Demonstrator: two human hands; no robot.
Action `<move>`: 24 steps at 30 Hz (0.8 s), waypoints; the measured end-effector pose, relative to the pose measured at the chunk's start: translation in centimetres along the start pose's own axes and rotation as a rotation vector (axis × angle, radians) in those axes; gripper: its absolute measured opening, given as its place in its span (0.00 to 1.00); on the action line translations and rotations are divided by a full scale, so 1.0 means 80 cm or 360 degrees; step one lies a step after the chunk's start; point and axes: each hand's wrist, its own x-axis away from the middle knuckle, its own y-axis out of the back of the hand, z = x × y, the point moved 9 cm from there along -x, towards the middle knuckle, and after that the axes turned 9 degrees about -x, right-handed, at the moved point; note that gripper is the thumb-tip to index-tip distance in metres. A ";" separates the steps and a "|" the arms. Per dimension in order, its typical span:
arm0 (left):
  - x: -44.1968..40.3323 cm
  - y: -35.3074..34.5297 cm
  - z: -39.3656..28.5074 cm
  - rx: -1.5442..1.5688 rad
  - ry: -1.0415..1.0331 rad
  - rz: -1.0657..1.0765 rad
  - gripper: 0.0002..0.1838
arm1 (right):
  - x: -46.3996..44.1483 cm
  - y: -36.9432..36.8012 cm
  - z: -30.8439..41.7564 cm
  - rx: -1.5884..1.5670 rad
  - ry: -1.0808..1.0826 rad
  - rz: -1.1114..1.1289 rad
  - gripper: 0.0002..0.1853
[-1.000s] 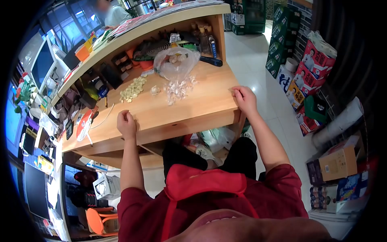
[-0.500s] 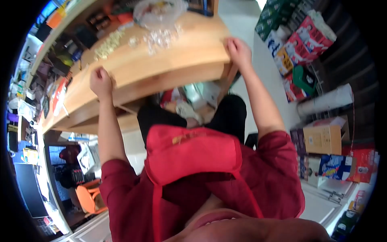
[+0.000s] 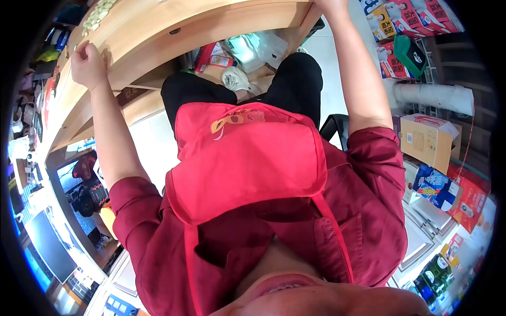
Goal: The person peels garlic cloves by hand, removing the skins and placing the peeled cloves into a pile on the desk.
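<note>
My left hand (image 3: 88,66) rests at the front edge of the wooden desk (image 3: 153,23), its fingers curled in and nothing visible in them. Just beyond it, pale peeled pieces (image 3: 98,16) lie on the desktop near the top edge of the view. At the desk's right end is my right hand (image 3: 331,5), cut off by the top of the view, so its fingers are hidden. A red apron (image 3: 247,158) hangs over my front between the two arms.
Plastic bags (image 3: 255,50) and a white shoe (image 3: 235,79) are under the desk. On the right are a green bin (image 3: 410,57), a cardboard box (image 3: 426,141) and red cartons (image 3: 403,18). A dark monitor (image 3: 50,245) stands at the lower left.
The view has tipped down toward my body. The desk has shifted up in view, and the clear bag and white scraps have left it. Both hands stay by the desk edge.
</note>
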 end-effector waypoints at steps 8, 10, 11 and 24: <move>-0.002 -0.003 0.007 -0.0023 -0.0011 -0.0022 0.09 | -0.004 -0.001 -0.005 -0.0085 0.0066 0.0003 0.08; 0.003 0.003 -0.006 -0.0016 0.0005 0.0015 0.09 | 0.001 0.003 0.005 0.0088 0.0088 -0.0009 0.08; 0.002 0.009 -0.014 -0.0009 0.0004 0.0010 0.09 | 0.000 0.004 0.011 0.0165 0.0119 -0.0029 0.08; 0.006 0.012 -0.025 0.0184 -0.0019 0.0010 0.03 | -0.002 0.009 0.001 0.0175 0.0134 -0.0015 0.09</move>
